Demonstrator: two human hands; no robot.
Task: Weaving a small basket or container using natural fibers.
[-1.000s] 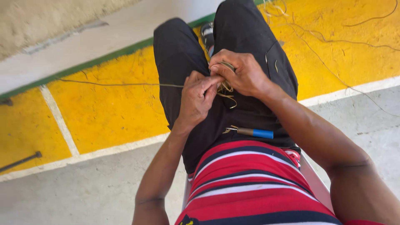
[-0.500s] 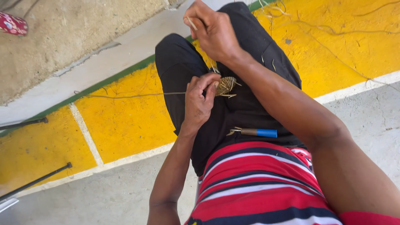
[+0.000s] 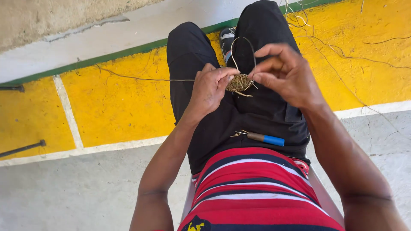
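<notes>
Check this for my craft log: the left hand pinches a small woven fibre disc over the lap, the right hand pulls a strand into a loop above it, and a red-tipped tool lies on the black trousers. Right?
One detail is off: the tool lying on the black trousers has a blue tip, not red, as the head view shows. The rest holds: the left hand pinches the small woven fibre disc, and the right hand pulls a strand into a loop above it.

Black trousers (image 3: 257, 115), red striped shirt (image 3: 252, 188), bare forearms.

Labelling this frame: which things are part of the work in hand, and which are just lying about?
In the work:
- left hand pinching the small woven disc
- right hand pulling a fibre loop
- long strand running off left
- blue-handled tool on the lap, untouched

Lying about:
- loose fibres on the yellow floor
- dark rod, lower left
</notes>
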